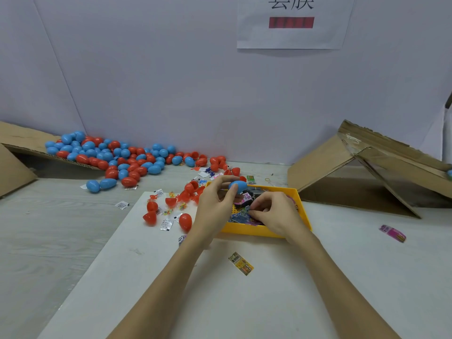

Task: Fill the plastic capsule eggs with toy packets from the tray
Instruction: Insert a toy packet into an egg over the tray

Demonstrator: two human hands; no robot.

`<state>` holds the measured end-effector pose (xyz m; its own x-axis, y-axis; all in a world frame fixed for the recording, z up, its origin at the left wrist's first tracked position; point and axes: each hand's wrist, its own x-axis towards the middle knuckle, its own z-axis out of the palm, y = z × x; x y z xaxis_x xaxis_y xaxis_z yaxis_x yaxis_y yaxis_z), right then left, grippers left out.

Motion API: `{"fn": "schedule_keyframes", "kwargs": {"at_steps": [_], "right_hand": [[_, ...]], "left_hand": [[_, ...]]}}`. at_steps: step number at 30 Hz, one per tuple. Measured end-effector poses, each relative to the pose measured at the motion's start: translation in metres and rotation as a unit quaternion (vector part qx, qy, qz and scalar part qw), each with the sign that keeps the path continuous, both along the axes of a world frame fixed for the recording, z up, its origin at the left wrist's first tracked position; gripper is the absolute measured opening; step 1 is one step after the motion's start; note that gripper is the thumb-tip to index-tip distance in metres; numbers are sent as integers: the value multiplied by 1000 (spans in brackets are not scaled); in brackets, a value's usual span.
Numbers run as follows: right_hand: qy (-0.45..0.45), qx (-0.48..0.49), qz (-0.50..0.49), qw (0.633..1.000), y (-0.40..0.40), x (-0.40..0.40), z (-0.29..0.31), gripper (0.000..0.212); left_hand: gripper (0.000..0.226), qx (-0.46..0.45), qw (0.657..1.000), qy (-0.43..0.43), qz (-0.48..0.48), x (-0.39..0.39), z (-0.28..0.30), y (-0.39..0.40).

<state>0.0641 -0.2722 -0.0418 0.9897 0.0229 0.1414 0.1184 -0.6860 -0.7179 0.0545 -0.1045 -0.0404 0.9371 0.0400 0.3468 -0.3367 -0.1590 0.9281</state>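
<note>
My left hand [215,204] holds a blue capsule egg [238,185] between thumb and fingers, above the far left corner of the yellow tray [259,230]. My right hand [274,211] lies inside the tray with fingers curled among the toy packets [241,215]; whether it pinches one is hidden. Red eggs and halves [185,221] and small loose packets [166,224] lie just left of the tray.
A big heap of blue and red eggs [117,159] spills from a cardboard flap at the back left. Folded cardboard [354,172] stands at the right. A yellow packet [241,263] lies near me, a pink packet [392,233] at the right.
</note>
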Motion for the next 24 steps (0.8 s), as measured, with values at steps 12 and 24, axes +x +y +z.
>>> {"fn": "schedule_keyframes", "kwargs": {"at_steps": [12,24], "right_hand": [[-48,177,10,983,-8,-6,-4,9],[-37,318,-38,947,-9,-4,0,13]], "left_hand": [[21,-11,1000,16,4,0,1,2],[20,78,997,-15,8,-2,-1,0]]}}
